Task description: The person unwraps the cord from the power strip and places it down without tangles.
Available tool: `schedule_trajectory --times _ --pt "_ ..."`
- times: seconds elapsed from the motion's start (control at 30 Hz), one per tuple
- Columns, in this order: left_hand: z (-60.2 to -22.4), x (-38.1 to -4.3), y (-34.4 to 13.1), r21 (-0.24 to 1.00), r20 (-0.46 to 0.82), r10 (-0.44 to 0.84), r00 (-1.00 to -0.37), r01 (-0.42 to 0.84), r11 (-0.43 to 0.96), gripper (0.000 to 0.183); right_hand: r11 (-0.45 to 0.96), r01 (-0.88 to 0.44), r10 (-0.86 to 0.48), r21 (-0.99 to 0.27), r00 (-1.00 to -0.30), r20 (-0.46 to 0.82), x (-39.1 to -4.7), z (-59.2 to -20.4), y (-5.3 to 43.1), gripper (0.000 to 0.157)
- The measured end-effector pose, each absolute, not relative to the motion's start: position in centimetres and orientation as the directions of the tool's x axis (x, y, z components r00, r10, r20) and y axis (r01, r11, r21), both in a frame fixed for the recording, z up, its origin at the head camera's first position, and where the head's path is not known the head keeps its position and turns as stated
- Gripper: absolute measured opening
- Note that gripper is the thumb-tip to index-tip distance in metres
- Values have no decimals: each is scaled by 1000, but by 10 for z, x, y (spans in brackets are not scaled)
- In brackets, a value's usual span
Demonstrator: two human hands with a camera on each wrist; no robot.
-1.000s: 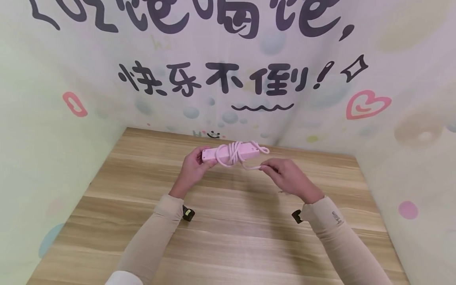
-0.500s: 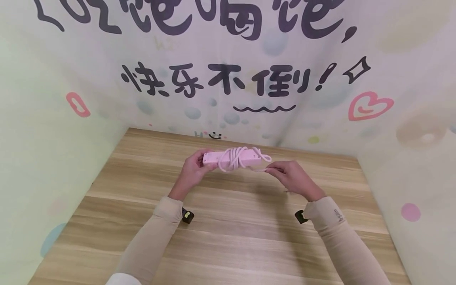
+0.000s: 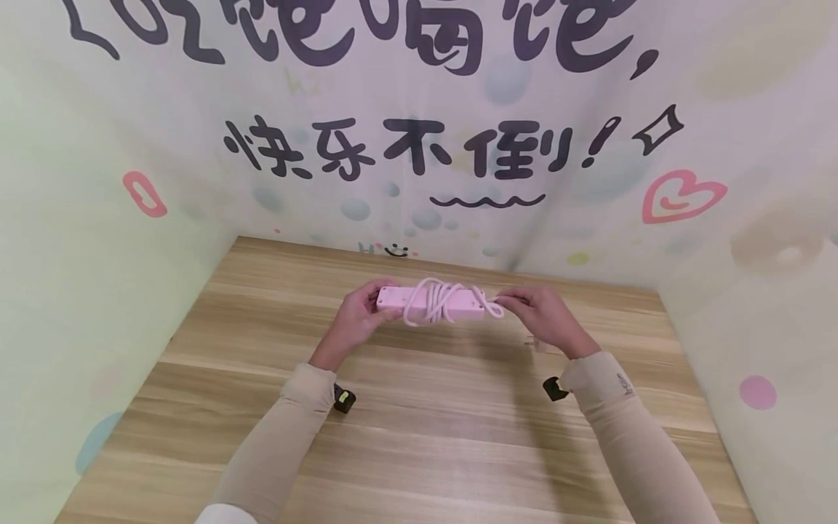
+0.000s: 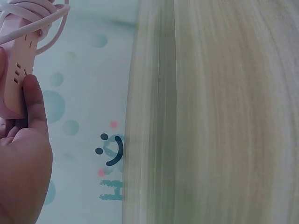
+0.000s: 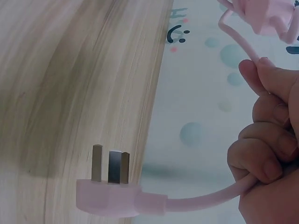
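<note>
A pink power strip (image 3: 393,297) is held above the table, its cord (image 3: 437,300) wound several times around its middle. My left hand (image 3: 356,316) grips the strip's left end, thumb on the near side; in the left wrist view a finger lies beside the sockets (image 4: 17,72). Near the strip's other end, my right hand (image 3: 540,314) pinches the cord between thumb and forefinger, the other fingers curled round it. From below that fist, in the right wrist view, the three-pin plug (image 5: 110,198) hangs free on a short length of cord.
The wood-grain table (image 3: 419,437) lies below both hands. A printed cloth wall (image 3: 366,211) with dark lettering rises behind it, with further cloth sides at left and right. Dark wrist cameras (image 3: 343,398) sit at both cuffs.
The strip has come slightly lower and nearer in the head view. My right hand, still on the cord, has moved right, then up to beside the strip's right end.
</note>
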State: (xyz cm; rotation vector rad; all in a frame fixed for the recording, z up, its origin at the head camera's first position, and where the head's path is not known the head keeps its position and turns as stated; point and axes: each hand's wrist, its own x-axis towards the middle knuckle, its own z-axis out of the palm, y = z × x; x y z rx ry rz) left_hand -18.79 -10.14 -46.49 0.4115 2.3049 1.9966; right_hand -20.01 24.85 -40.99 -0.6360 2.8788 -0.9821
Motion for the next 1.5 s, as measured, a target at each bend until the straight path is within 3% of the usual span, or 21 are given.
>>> schedule_trajectory --times 0.4,0.73,1.17,1.5 --pt "-469 -187 -99 973 131 265 -955 176 152 49 720 -306 -297 -624 -947 121 -208 -395 243 28" --pt "-463 -191 -102 980 117 247 -962 152 129 50 673 -432 -309 -600 -902 303 -198 -348 230 22" --pt "-464 -190 -104 979 118 218 -969 151 140 50 613 -409 -316 -676 -911 264 -176 -325 224 18" --pt "-463 -192 -108 982 118 165 -979 139 124 50 551 -446 -417 -705 -879 231 -159 -317 227 13"
